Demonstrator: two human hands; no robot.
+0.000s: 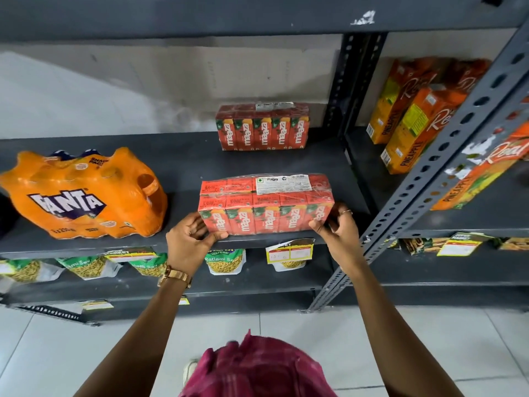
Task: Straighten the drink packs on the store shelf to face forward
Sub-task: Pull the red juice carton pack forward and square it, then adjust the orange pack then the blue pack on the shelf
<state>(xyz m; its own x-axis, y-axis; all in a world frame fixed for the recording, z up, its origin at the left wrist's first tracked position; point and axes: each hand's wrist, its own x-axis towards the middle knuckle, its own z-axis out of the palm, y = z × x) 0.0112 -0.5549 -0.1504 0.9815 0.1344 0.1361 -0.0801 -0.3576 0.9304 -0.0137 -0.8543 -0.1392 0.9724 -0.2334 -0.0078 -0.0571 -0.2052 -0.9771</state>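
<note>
A shrink-wrapped red Maaza carton pack (266, 204) stands at the front edge of the dark grey shelf (186, 167), its front facing me. My left hand (190, 234) grips its lower left corner, thumb along the bottom front. My right hand (337, 224) holds its right end, fingers pinching the wrap. A second Maaza pack (262, 127) stands upright further back, near the wall. An orange Fanta bottle pack (86, 196) sits on the left of the same shelf, turned slightly askew.
Tall Real pineapple juice cartons (412, 121) fill the neighbouring shelf on the right, behind a perforated grey upright (429, 181). Snack pouches (226, 260) and price tags (289, 252) hang along the shelf below. White floor tiles lie underneath.
</note>
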